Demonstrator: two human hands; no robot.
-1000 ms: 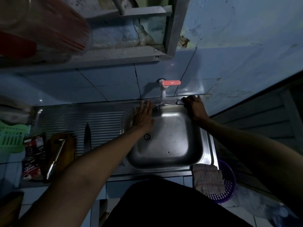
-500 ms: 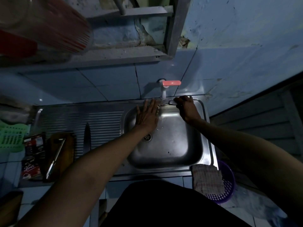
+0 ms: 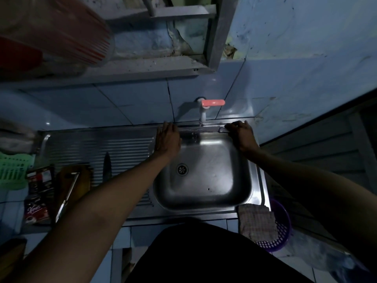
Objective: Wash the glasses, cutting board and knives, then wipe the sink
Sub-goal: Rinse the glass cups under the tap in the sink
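Note:
The steel sink (image 3: 204, 199) fills the middle, its white tap (image 3: 203, 116) with a pink handle on the back wall. My left hand (image 3: 168, 137) lies flat, fingers straight, on the basin's back-left corner. At the back-right rim my right hand (image 3: 241, 134) curls around a thin metal piece, apparently a knife (image 3: 223, 129), which reaches left under the tap. A second knife (image 3: 107, 166) lies on the ribbed drainboard (image 3: 98, 146). Left of it, a wooden cutting board (image 3: 83, 180) carries a long knife (image 3: 68, 195).
A checked cloth (image 3: 256, 221) hangs over the sink's front-right corner above a purple basket (image 3: 284, 231). At far left are a green basket (image 3: 12, 170) and dark packets (image 3: 38, 193). A blurred red-striped container (image 3: 67, 29) sits on the shelf at upper left.
My left hand slid from the basin by the drain up and left to the back-left corner. My right hand moved back to the right along the rear rim with the metal piece.

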